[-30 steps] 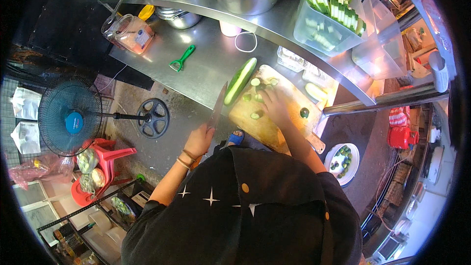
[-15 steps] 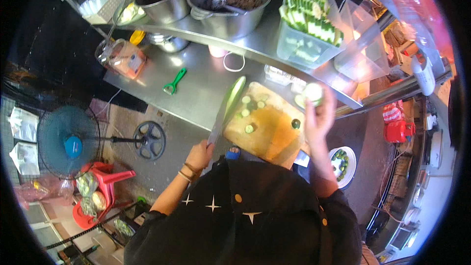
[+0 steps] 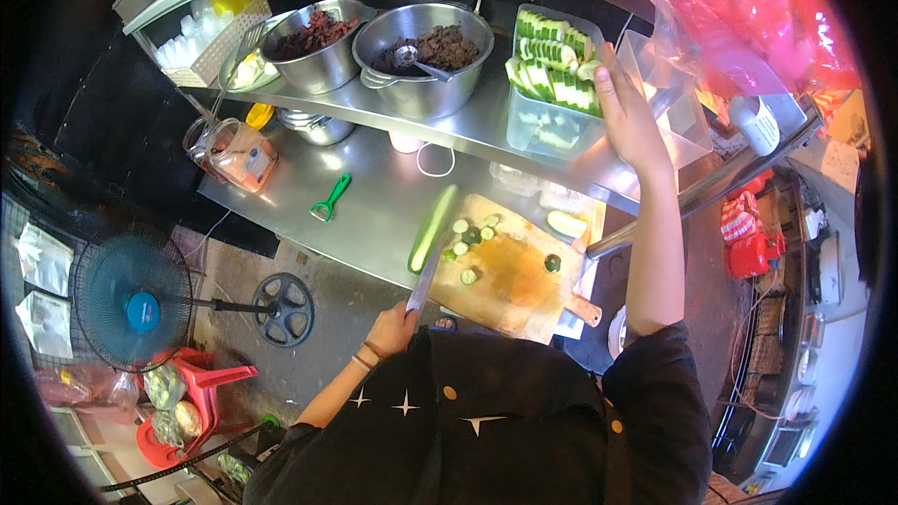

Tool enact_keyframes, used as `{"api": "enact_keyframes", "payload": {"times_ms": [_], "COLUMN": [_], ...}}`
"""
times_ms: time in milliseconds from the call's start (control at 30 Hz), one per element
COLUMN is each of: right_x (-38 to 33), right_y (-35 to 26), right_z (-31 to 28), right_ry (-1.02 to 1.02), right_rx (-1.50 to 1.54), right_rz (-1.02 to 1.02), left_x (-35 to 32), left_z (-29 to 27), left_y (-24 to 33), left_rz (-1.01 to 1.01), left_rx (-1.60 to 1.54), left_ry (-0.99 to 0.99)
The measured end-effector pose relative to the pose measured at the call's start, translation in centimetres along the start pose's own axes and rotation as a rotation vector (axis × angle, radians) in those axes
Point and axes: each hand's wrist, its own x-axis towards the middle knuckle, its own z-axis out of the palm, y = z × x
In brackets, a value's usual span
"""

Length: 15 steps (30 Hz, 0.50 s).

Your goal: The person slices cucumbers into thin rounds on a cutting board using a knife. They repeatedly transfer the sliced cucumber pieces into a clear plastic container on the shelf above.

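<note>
My left hand (image 3: pixel 391 329) grips a kitchen knife (image 3: pixel 426 282), its blade slanting up along the near left edge of the wooden cutting board (image 3: pixel 510 295). A long, partly peeled cucumber (image 3: pixel 433 229) rests left of the board, by the blade. Several small cucumber ends (image 3: pixel 469 276) are scattered on the board. My right hand (image 3: pixel 631 126) reaches up to a clear plastic container (image 3: pixel 552 142) packed with sliced cucumber (image 3: pixel 552 49). Its fingers are stretched out against the slices at the right side; whether a slice lies under them is partly hidden. A cut cucumber piece (image 3: pixel 567 223) lies beyond the board.
Two metal pots (image 3: pixel 421 98) (image 3: pixel 313 70) of dark food stand on the raised shelf. A green peeler (image 3: pixel 330 198) and an orange-filled jar (image 3: pixel 241 154) are on the steel counter. A metal post (image 3: pixel 692 192) rises at the right. A fan (image 3: pixel 140 309) stands at the left.
My right hand has moved up from above the board's right side, where it held cut cucumber, to the container. My left hand keeps the knife beside the board. The view has tilted upward.
</note>
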Motion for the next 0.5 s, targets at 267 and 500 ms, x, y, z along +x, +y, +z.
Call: {"api": "enact_keyframes", "payload": {"times_ms": [267, 500], "right_x": [-6.9, -24.2], "right_y": [0.0, 10.4], "right_z": [2.5, 13.5], "right_ry": [0.577, -0.103], "right_rx": [0.061, -0.185], "right_rz": [-0.388, -0.084], "left_x": [-0.5, -2.2], "left_z": [-0.8, -1.9], "left_y": [-0.7, 0.1], "left_rz": [-0.063, -0.176], "left_rx": [-0.002, -0.092], "left_ry": [0.069, 0.066]}}
